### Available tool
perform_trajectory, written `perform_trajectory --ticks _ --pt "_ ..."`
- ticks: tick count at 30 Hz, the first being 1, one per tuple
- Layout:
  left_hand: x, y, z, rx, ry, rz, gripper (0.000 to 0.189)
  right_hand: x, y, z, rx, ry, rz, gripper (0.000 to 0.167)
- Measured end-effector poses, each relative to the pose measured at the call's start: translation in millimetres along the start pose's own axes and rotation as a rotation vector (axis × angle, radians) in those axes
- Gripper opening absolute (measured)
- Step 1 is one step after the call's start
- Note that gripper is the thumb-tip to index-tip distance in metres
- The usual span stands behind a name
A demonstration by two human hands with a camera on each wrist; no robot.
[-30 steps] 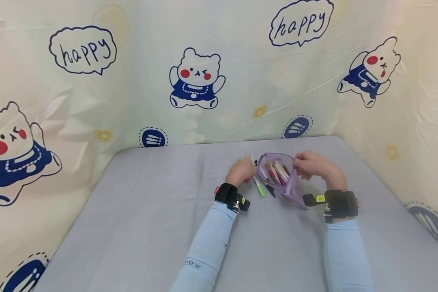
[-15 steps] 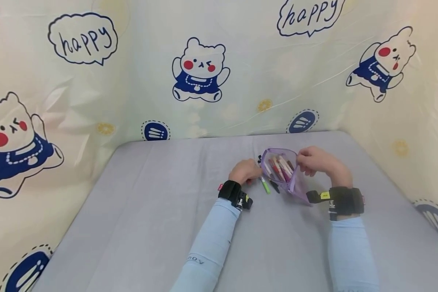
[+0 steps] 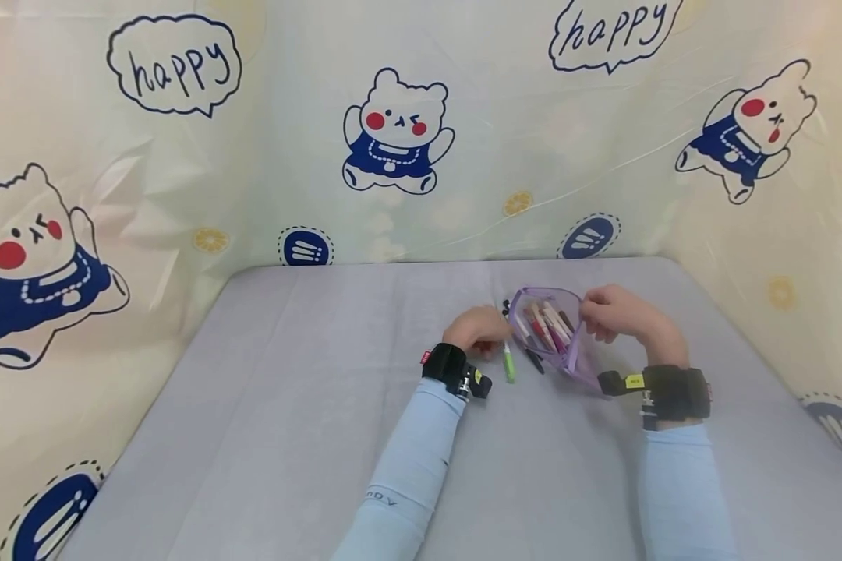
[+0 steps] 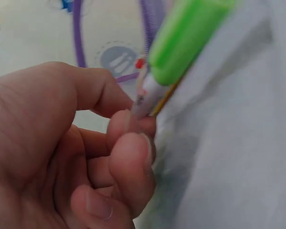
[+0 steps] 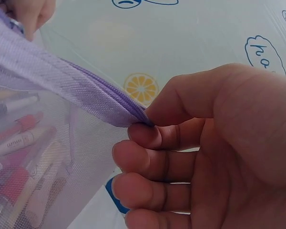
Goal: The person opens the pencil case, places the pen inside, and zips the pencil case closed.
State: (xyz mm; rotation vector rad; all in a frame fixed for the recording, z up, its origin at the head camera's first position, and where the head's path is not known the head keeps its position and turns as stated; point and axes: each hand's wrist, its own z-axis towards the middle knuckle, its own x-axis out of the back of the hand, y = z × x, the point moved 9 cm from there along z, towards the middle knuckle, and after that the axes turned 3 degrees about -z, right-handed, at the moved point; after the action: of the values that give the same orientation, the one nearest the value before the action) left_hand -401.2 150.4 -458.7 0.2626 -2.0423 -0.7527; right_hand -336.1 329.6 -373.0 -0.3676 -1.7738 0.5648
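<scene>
My left hand pinches a white marker with a green cap between thumb and fingertips, its green end pointing toward me in the head view. Right beside it is a purple mesh pencil pouch, its zipped mouth spread wide. Several pens and markers lie inside, seen through the mesh in the right wrist view. My right hand grips the pouch's zipper edge between thumb and forefinger, the other fingers curled below it. How the pouch's base rests on the table is partly hidden.
A black pen lies on the grey table against the pouch's near left side. Small dark ends of another item show behind my left hand. A patterned curtain rises behind the table.
The green-capped marker has swung to stand nearly straight toward me, moving with my left hand's fingers. My right hand keeps its grip on the pouch. The whole view has shifted slightly.
</scene>
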Motion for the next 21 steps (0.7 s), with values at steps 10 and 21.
perform_trajectory --ticks 10,21 --pt "16.7 -5.9 6.1 -0.084 0.049 -0.195 0.05 0 0 -2.5 -0.007 0.0 0.003 0.026" --pt "21.9 0.7 2.7 -0.107 0.075 -0.258 0.048 -1 0 -2.5 -0.007 -0.001 0.006 0.026"
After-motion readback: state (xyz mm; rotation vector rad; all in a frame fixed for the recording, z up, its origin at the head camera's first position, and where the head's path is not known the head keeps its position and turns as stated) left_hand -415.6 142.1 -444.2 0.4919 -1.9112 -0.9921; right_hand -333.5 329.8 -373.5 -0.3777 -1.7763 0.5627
